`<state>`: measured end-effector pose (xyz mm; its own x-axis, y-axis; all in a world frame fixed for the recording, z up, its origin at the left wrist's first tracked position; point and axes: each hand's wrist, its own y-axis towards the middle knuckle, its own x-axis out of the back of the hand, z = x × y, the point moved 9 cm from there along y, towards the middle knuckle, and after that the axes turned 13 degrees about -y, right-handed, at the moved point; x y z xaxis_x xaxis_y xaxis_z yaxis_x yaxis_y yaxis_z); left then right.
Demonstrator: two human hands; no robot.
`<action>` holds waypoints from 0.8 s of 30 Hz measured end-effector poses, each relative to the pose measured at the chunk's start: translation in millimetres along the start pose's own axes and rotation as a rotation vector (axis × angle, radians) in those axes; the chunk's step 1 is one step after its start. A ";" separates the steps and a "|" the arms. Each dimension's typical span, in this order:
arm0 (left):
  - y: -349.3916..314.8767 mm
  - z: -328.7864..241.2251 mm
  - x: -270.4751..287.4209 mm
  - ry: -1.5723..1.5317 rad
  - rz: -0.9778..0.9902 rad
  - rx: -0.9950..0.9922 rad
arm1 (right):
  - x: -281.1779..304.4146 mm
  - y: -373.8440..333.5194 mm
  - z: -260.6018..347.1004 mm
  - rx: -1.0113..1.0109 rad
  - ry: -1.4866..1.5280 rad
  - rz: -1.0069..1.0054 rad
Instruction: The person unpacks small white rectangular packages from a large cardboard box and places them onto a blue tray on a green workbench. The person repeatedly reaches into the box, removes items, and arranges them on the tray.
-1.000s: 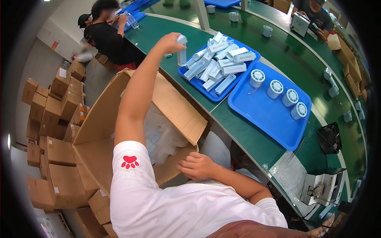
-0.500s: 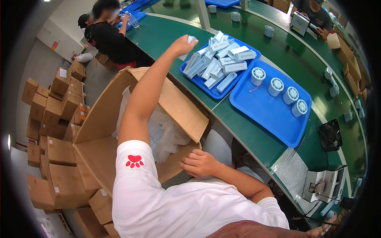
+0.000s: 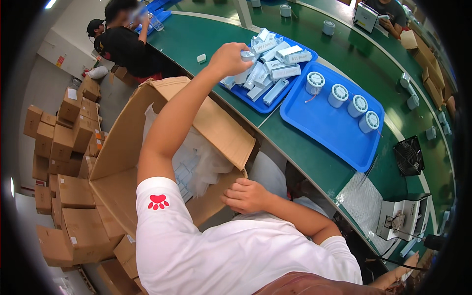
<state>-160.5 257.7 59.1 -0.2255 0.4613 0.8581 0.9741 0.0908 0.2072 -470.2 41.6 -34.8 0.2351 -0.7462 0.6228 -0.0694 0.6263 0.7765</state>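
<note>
Our left grip (image 3: 227,60) is closed around a pale-blue casing (image 3: 247,55) at the far, heaped blue tray (image 3: 257,105); our right grip (image 3: 246,196) curls near the cardboard box (image 3: 226,132), its hold unclear.

Pale-blue case (image 3: 247,55) — partly hidden — at the left edge of jumbled similar cases (image 3: 274,65)

worn: white T-shirt (image 3: 236,250) | look: short-sleeved, softly creased | left sleeve (image 3: 156,187): red, four-toed paw print (image 3: 158,198)
</note>
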 end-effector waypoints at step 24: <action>-413.9 176.1 233.9 0.199 -0.908 0.233 | -6.1 1.8 3.5 0.012 0.037 0.022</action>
<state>-613.3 483.4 91.3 -0.8744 -0.0283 0.4844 0.4000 0.5231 0.7526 -475.2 46.5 -36.9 0.2685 -0.7232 0.6363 -0.0867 0.6397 0.7637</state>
